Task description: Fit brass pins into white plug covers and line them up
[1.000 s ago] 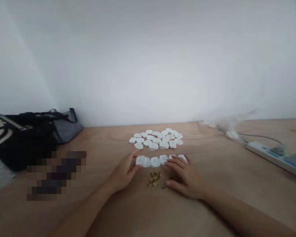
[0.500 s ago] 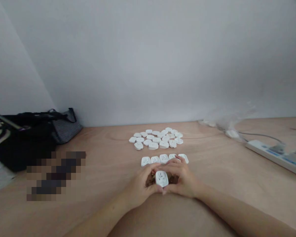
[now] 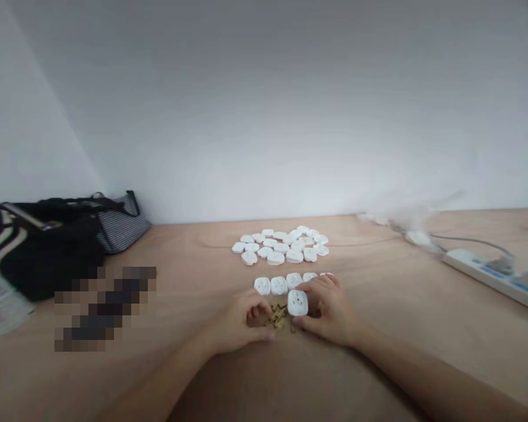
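My right hand (image 3: 330,310) holds a small white socket cover (image 3: 298,302) upright between thumb and fingers, just above the wooden table (image 3: 378,293). My left hand (image 3: 242,321) rests curled beside a little heap of brass pins (image 3: 279,316), fingertips touching them. Behind both hands lies a short row of white covers (image 3: 278,285), partly hidden by my right hand. Farther back sits a larger cluster of the same white covers (image 3: 281,246).
A black bag and a striped pouch (image 3: 70,240) sit at the left by the wall. A white power strip (image 3: 493,272) with its cable and some clear plastic lie at the right. A blurred-out patch covers something left of my hands.
Both hands first touched the row, then met over the pins holding one white cover. Now the cover is in my right hand and my left has dropped to the pins.
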`<state>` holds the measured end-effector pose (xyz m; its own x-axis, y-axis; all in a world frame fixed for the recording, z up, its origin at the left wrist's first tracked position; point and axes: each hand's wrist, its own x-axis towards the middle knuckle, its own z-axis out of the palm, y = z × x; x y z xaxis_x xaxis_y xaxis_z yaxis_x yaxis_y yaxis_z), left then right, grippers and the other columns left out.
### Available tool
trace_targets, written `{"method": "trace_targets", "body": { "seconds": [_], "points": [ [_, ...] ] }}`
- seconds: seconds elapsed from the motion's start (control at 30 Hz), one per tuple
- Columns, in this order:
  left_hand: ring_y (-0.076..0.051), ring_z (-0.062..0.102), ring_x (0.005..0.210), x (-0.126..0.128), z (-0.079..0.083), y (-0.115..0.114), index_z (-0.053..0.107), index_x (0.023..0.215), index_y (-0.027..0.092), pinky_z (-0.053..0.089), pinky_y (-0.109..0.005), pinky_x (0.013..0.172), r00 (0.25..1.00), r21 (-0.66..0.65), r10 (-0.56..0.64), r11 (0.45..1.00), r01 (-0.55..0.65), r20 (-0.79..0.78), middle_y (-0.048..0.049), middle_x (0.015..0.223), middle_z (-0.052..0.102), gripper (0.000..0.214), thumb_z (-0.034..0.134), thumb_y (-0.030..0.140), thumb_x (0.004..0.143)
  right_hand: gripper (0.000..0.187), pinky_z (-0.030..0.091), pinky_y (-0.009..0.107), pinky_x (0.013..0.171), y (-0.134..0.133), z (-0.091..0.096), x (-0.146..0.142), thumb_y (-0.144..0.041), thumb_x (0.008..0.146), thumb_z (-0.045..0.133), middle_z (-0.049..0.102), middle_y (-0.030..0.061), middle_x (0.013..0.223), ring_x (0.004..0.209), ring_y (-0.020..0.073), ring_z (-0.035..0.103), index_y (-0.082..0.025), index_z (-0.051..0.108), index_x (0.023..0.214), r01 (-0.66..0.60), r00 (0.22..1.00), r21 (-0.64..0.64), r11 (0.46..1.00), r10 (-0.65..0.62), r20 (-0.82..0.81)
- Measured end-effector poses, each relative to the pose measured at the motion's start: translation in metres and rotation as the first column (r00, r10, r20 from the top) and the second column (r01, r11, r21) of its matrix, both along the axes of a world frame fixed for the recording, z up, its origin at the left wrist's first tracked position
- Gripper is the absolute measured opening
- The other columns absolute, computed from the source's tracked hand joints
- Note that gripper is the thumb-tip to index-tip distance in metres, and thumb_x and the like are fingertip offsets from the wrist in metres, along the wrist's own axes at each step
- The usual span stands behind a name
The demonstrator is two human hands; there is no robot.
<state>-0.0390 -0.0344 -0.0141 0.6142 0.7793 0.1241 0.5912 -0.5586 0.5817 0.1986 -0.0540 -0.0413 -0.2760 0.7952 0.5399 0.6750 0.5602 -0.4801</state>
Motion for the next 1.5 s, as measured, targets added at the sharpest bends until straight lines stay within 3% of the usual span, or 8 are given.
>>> {"method": "trace_targets", "body": {
  "seconds": [0.2, 0.43, 0.57, 0.7, 1.03, 1.3, 1.43, 1.5],
  "points": [
    [-0.013, 0.052, 0.066, -0.001, 0.001, 0.0, 0.062, 0.069, 0.014, 0.038, -0.02, 0.058, 1.0, 0.006, -0.011, 1.0, 0.011, -0.01, -0.0003, 0.075, 0.056, 0.012, 0.069, 0.024, 0.073, 0.039, 0.024, 0.047, 0.096, -0.003, 0.003, -0.001, -0.038, 0.063, 0.072, 0.065, 0.0039, 0.091, 0.092, 0.0247, 0.056, -0.024, 0.061, 0.097, -0.001, 1.0, -0.013, 1.0, 0.001, 0.014],
    [-0.014, 0.055, 0.066, 0.004, 0.006, -0.004, 0.06, 0.075, 0.016, 0.042, -0.022, 0.061, 0.996, 0.048, 0.051, 0.997, -0.055, 0.072, 0.0017, 0.069, 0.061, 0.01, 0.053, 0.02, 0.082, 0.042, 0.029, 0.046, 0.092, -0.002, 0.003, 0.001, -0.039, 0.063, 0.073, 0.065, 0.0035, 0.092, 0.092, 0.0249, 0.056, -0.025, 0.061, 0.1, -0.061, 0.998, -0.02, 0.998, 0.061, 0.024],
    [-0.015, 0.059, 0.069, 0.015, 0.003, -0.012, 0.062, 0.076, 0.017, 0.045, -0.024, 0.066, 0.968, 0.113, 0.063, 0.989, -0.093, 0.243, 0.0004, 0.071, 0.065, 0.01, 0.056, 0.022, 0.082, 0.045, 0.03, 0.046, 0.092, -0.005, 0.008, 0.002, -0.043, 0.066, 0.072, 0.066, 0.003, 0.095, 0.095, 0.0253, 0.055, -0.026, 0.06, 0.106, -0.15, 0.987, -0.05, 0.987, 0.152, 0.046],
    [-0.015, 0.061, 0.07, 0.027, -0.002, -0.019, 0.064, 0.077, 0.017, 0.046, -0.025, 0.068, 0.947, 0.181, 0.031, 0.979, -0.094, 0.319, -0.0015, 0.074, 0.066, 0.01, 0.058, 0.022, 0.083, 0.044, 0.027, 0.048, 0.093, -0.008, 0.013, 0.002, -0.048, 0.067, 0.07, 0.066, 0.0025, 0.093, 0.094, 0.0254, 0.054, -0.028, 0.06, 0.106, -0.189, 0.98, -0.062, 0.98, 0.193, 0.055],
    [-0.014, 0.061, 0.066, 0.033, -0.003, -0.022, 0.064, 0.074, 0.017, 0.046, -0.023, 0.065, 0.945, 0.242, -0.017, 0.968, -0.066, 0.326, -0.0014, 0.07, 0.065, 0.009, 0.059, 0.018, 0.082, 0.047, 0.021, 0.051, 0.097, -0.006, 0.01, 0.001, -0.051, 0.065, 0.072, 0.067, 0.0028, 0.094, 0.096, 0.0254, 0.055, -0.028, 0.061, 0.105, -0.204, 0.978, -0.04, 0.978, 0.205, 0.04],
    [-0.016, 0.064, 0.072, 0.039, -0.01, -0.022, 0.067, 0.079, 0.019, 0.05, -0.026, 0.07, 0.932, 0.27, -0.038, 0.961, -0.065, 0.361, -0.0026, 0.077, 0.069, 0.01, 0.059, 0.021, 0.084, 0.043, 0.025, 0.049, 0.095, -0.007, 0.011, 0.001, -0.053, 0.068, 0.069, 0.067, 0.0027, 0.091, 0.095, 0.0251, 0.056, -0.026, 0.062, 0.101, -0.199, 0.979, -0.027, 0.98, 0.2, 0.042],
    [-0.019, 0.063, 0.082, 0.039, -0.007, -0.021, 0.071, 0.083, 0.02, 0.049, -0.032, 0.079, 0.93, 0.386, -0.116, 0.922, -0.029, 0.348, -0.0053, 0.083, 0.071, 0.012, 0.06, 0.023, 0.084, 0.042, 0.025, 0.048, 0.095, -0.007, 0.01, 0.003, -0.051, 0.069, 0.069, 0.067, 0.0021, 0.09, 0.093, 0.0247, 0.056, -0.027, 0.061, 0.102, -0.203, 0.978, -0.026, 0.979, 0.204, 0.032],
    [-0.021, 0.06, 0.091, 0.036, -0.005, -0.02, 0.071, 0.09, 0.021, 0.047, -0.035, 0.084, 0.937, 0.442, -0.097, 0.894, -0.066, 0.337, -0.0073, 0.093, 0.07, 0.014, 0.058, 0.023, 0.085, 0.042, 0.027, 0.047, 0.094, -0.006, 0.008, 0.003, -0.05, 0.069, 0.069, 0.066, 0.0027, 0.089, 0.092, 0.0247, 0.056, -0.026, 0.061, 0.103, -0.192, 0.981, -0.015, 0.981, 0.192, 0.018]
  ]
}}
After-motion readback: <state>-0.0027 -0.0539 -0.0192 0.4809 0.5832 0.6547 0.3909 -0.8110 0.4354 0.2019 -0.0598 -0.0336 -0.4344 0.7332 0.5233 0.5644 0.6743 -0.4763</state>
